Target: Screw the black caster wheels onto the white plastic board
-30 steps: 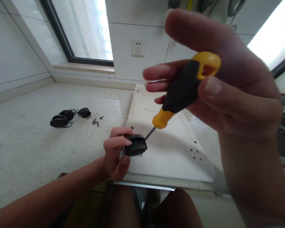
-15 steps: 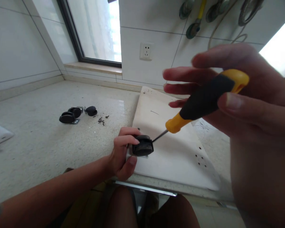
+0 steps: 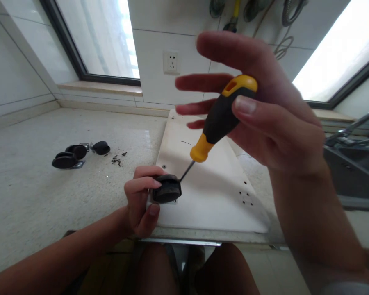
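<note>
Grips a black caster (image 3: 167, 190) in the left hand (image 3: 143, 200), with fingers curled over the wheel from the left and thumb tucked below, at the near left part of a white board (image 3: 209, 209). Holds a yellow and black screwdriver (image 3: 221, 116) in the right hand (image 3: 276, 123), above and to the right of the left hand, with thumb pressed on the handle and other fingers stretched out to the left. Has the two hands apart from each other. Slants the screwdriver down toward the left hand, with the thin shaft reaching the caster's upper right edge. Cannot tell the exact seat of the tip.

Has the board flat on a speckled counter (image 3: 80, 200), with a group of screw holes (image 3: 246, 198) well to the right of the left hand and below the right. Has three other casters (image 3: 76, 152) on the counter, beyond the left hand and to its left, with small dark screws (image 3: 116, 160) scattered between. Has a wall socket (image 3: 171, 62) beyond the left hand and a sink (image 3: 359, 202) to the right of the right hand.
</note>
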The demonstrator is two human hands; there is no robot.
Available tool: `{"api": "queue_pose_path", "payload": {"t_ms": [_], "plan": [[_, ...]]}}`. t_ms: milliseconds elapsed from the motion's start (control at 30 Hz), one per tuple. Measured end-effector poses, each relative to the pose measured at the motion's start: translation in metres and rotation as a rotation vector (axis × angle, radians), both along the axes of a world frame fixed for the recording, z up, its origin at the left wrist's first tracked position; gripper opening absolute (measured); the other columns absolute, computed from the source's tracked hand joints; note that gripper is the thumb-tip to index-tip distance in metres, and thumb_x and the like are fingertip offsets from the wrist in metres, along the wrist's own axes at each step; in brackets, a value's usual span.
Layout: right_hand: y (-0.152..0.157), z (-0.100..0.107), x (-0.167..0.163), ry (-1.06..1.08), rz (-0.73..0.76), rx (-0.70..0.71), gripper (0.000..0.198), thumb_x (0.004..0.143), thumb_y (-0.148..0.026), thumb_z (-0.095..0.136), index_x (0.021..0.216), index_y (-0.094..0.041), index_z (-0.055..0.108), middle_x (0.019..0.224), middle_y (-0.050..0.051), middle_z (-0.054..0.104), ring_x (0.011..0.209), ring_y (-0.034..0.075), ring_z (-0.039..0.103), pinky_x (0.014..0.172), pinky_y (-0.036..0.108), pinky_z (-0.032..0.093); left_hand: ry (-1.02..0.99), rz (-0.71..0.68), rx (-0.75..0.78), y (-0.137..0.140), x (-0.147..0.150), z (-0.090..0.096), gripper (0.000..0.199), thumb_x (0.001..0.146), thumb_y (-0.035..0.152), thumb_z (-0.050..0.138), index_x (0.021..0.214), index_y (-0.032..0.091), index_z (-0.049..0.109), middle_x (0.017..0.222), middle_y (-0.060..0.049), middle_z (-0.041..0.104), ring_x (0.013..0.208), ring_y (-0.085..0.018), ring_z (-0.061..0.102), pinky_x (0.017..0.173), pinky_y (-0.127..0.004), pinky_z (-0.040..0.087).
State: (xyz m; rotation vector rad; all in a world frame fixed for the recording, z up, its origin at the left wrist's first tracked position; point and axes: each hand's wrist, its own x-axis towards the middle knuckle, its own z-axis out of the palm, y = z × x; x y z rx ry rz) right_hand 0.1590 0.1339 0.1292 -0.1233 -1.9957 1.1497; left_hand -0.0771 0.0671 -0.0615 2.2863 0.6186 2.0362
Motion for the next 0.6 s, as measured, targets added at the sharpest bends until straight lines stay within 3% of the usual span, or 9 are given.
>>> {"api": "queue_pose_path", "payload": {"t_ms": [33, 100, 200, 300, 500, 600], "plan": [[0.003, 0.002, 0.004, -0.032, 0.069, -0.042, 0.041, 0.102, -0.027, 0.073, 0.141, -0.033, 0.066, 0.174, -0.005, 0.050, 0.152, 0.026, 0.061, 0.115, 0.046, 0.066, -0.008, 0.003, 0.004, 0.000, 0.000, 0.001, 0.036, 0.099, 0.029, 0.065, 0.134, 0.021, 0.057, 0.122, -0.011, 0.065, 0.106, -0.024, 0.067, 0.079, -0.036, 0.063], [0.008, 0.002, 0.008, -0.031, 0.121, -0.043, 0.050, 0.096, -0.044, 0.084, 0.141, -0.031, 0.068, 0.164, 0.001, 0.062, 0.143, 0.028, 0.069, 0.113, 0.046, 0.067, -0.022, -0.003, 0.005, 0.001, 0.002, 0.004, 0.034, 0.099, 0.028, 0.066, 0.132, 0.021, 0.059, 0.121, -0.011, 0.067, 0.103, -0.023, 0.068, 0.076, -0.035, 0.063], [0.014, -0.007, 0.005, 0.041, 0.064, 0.109, 0.065, 0.087, -0.059, 0.090, 0.140, -0.028, 0.070, 0.130, 0.005, 0.080, 0.126, 0.028, 0.077, 0.113, 0.045, 0.067, -0.058, -0.037, 0.017, 0.002, 0.004, 0.004, 0.033, 0.099, 0.030, 0.069, 0.130, 0.021, 0.061, 0.120, -0.011, 0.069, 0.098, -0.023, 0.069, 0.070, -0.034, 0.061], [0.015, -0.014, -0.004, 0.107, -0.067, 0.281, 0.067, 0.084, -0.068, 0.089, 0.135, -0.029, 0.072, 0.118, 0.004, 0.082, 0.125, 0.030, 0.077, 0.106, 0.044, 0.069, -0.090, -0.041, 0.017, 0.003, 0.004, 0.002, 0.031, 0.099, 0.034, 0.071, 0.127, 0.022, 0.063, 0.119, -0.012, 0.071, 0.096, -0.024, 0.069, 0.067, -0.036, 0.060], [0.011, -0.002, -0.005, 0.076, -0.302, 0.439, 0.060, 0.088, -0.072, 0.083, 0.130, -0.030, 0.074, 0.112, 0.004, 0.080, 0.119, 0.029, 0.077, 0.091, 0.039, 0.068, -0.085, 0.038, 0.021, 0.003, 0.004, 0.001, 0.033, 0.098, 0.041, 0.069, 0.127, 0.025, 0.064, 0.113, -0.011, 0.070, 0.095, -0.025, 0.067, 0.066, -0.040, 0.060], [0.003, -0.002, 0.000, 0.008, -0.441, 0.533, 0.039, 0.097, -0.061, 0.079, 0.119, -0.029, 0.076, 0.107, 0.003, 0.078, 0.107, 0.025, 0.077, 0.085, 0.035, 0.065, -0.071, 0.003, 0.011, 0.002, 0.006, 0.002, 0.035, 0.099, 0.040, 0.067, 0.131, 0.025, 0.063, 0.116, -0.012, 0.069, 0.094, -0.026, 0.068, 0.062, -0.041, 0.061]]}}
